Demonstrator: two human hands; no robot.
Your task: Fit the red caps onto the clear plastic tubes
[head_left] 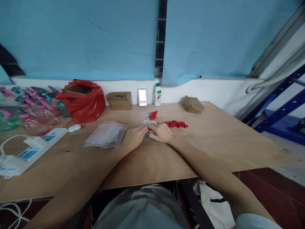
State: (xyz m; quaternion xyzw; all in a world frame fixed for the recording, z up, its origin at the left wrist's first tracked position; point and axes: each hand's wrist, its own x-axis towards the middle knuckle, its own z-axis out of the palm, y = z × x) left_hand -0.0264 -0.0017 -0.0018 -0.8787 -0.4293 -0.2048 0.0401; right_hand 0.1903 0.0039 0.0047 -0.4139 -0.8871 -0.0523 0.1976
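Note:
My left hand [135, 137] and my right hand [161, 133] meet at the middle of the wooden table, fingertips close together. A small red cap [149, 129] shows between them, pinched by my right fingers. The fingers of my left hand are closed beside it; what they hold is hidden. Thin clear tubes [148, 138] lie side by side beneath both hands, partly covered. Just beyond are several clear tubes with red ends [152, 115]. A heap of small round red caps [177, 124] lies to the right of my right hand.
Left of my hands lie clear plastic bags [105, 135], a white earbud case [74, 128] and a power strip [35, 149]. Behind stand a red bag [95, 101], an open cardboard box [119, 103], a phone [142, 97], a white bottle [157, 95] and a brown package [193, 105]. Spray bottles [40, 111] crowd the far left.

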